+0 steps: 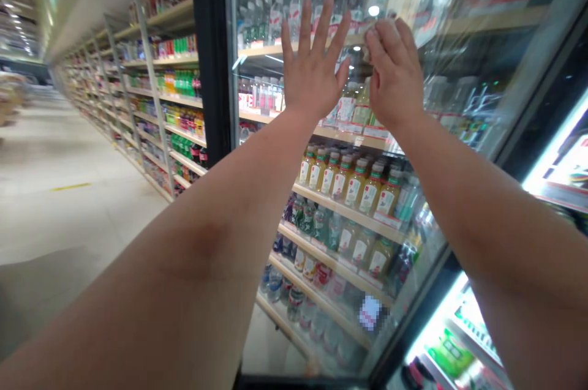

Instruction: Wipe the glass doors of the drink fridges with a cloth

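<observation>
Both my arms reach up to a glass cooler door (pixel 459 102) in a shop aisle. My left hand (pixel 312 68) is open, its fingers spread flat against the glass. My right hand (pixel 395 75) is just to its right, fingers together and curled at the tips, pressing on the same pane; I cannot make out anything in it. Behind the glass stand rows of yellow juice bottles (pixel 353 182) and clear water bottles (pixel 271 19) on shelves.
The door's black frame (pixel 209 53) stands at the left. Beyond it, open shelves (pixel 179 108) of drinks run down the aisle. The pale tiled floor (pixel 68 194) stretches left. A lit cooler interior (pixel 463 335) shows at the lower right.
</observation>
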Tool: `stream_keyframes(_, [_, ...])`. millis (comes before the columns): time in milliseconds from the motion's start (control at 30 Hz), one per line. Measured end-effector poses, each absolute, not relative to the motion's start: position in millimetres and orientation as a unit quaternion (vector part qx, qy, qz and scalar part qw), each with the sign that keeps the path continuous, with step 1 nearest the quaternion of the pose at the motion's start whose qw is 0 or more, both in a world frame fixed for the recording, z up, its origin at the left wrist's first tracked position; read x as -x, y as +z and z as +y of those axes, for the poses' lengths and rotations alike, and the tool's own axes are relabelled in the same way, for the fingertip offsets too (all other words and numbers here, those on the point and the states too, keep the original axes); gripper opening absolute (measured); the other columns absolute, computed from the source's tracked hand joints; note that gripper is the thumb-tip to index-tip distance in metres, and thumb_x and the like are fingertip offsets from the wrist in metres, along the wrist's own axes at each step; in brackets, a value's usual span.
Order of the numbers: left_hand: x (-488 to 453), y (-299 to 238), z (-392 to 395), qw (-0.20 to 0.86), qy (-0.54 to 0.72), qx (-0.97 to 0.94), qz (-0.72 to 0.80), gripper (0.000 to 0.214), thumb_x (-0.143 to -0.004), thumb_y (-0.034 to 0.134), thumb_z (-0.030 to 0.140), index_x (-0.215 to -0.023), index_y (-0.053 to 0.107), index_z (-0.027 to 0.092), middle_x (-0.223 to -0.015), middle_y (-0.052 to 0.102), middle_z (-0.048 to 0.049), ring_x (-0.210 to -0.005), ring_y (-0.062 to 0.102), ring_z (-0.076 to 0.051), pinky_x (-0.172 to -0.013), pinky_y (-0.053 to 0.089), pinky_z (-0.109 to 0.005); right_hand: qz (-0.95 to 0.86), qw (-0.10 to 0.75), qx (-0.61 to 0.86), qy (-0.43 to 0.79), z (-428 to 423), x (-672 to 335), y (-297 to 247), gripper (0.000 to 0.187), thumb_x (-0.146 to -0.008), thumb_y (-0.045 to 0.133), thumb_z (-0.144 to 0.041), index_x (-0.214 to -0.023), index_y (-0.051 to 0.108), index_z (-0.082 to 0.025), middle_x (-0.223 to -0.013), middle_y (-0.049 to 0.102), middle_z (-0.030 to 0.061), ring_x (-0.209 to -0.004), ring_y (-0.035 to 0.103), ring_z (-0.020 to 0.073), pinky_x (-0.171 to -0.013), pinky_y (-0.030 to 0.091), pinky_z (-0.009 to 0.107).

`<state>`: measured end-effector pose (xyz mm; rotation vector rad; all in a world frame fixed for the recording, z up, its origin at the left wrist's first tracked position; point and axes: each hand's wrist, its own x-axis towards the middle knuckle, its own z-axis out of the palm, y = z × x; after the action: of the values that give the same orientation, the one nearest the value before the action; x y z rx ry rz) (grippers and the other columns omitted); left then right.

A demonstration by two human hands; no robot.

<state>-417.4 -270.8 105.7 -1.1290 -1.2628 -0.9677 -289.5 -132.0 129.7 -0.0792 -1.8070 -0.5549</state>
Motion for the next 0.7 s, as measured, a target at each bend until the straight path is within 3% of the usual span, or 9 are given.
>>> stream_keyframes(67, [419.0,105.7,-270.3,0.549,-0.416,0.483,-0.54,0.07,-0.092,0.056,0.043,-0.159,0.037,0.047,-0.162,0.03,0.0182,-0.158,0.01,-0.03,-0.131,-0.003,-0.061,-0.761,0.595,0.038,-0.257,-137.5,292.2,141.8,0.052,-0.103,0.033,-0.025,-0.154,0.043,-0.029,-0.165,0.038,-0.0059,-0.157,0.023,0.0247,-0.134,0.019,0.056])
stream_keyframes(167, [421.1,106.1,-270.6,0.545,-0.398,0.478,-0.562,0.07,-0.092,0.046,0.051,-0.161,0.034,0.046,-0.162,0.027,0.0204,-0.159,0.004,-0.025,-0.131,-0.006,-0.055,-0.747,0.605,0.046,-0.272,-143.7,298.7,157.8,0.053,-0.101,0.039,-0.016,-0.153,0.045,-0.016,-0.163,0.042,0.0033,-0.155,0.027,0.0309,-0.132,0.022,0.059])
stream_keyframes(333, [422.0,107.1,-271.5,0.511,-0.395,0.481,-0.593,0.076,-0.087,0.042,0.055,-0.162,0.028,0.051,-0.156,0.033,0.0258,-0.157,-0.011,-0.015,-0.131,-0.011,-0.05,-0.734,0.628,0.072,-0.248,-143.9,307.9,164.1,0.052,-0.103,0.032,-0.023,-0.154,0.046,-0.025,-0.164,0.041,-0.0032,-0.156,0.027,0.0278,-0.133,0.022,0.055])
stream_keyframes(500, [422.6,107.5,-269.8,0.537,-0.405,0.481,-0.563,0.066,-0.094,0.04,0.046,-0.16,0.037,0.047,-0.162,0.022,0.0227,-0.158,0.008,-0.026,-0.131,-0.005,-0.054,-0.74,0.621,0.071,-0.249,-136.2,300.4,143.4,0.059,-0.1,0.028,-0.026,-0.155,0.046,-0.032,-0.163,0.04,-0.0081,-0.157,0.026,0.0252,-0.133,0.023,0.052])
stream_keyframes(600, [421.4,106.7,-269.5,0.55,-0.409,0.477,-0.55,0.062,-0.097,0.044,0.041,-0.158,0.042,0.045,-0.163,0.024,0.0205,-0.158,0.013,-0.029,-0.131,0.0,-0.057,-0.753,0.606,0.048,-0.252,-130.6,289.4,129.6,0.061,-0.099,0.028,-0.024,-0.156,0.043,-0.039,-0.163,0.037,-0.0136,-0.158,0.022,0.0229,-0.134,0.021,0.053])
stream_keyframes(700, [419.4,105.7,-270.4,0.572,-0.39,0.465,-0.551,0.063,-0.098,0.048,0.036,-0.16,0.042,0.035,-0.165,0.027,0.0117,-0.157,0.016,-0.032,-0.13,0.004,-0.061,-0.759,0.596,0.033,-0.258,-127.4,280.3,124.7,0.059,-0.1,0.03,-0.026,-0.155,0.043,-0.043,-0.163,0.037,-0.0151,-0.158,0.023,0.0234,-0.133,0.022,0.056])
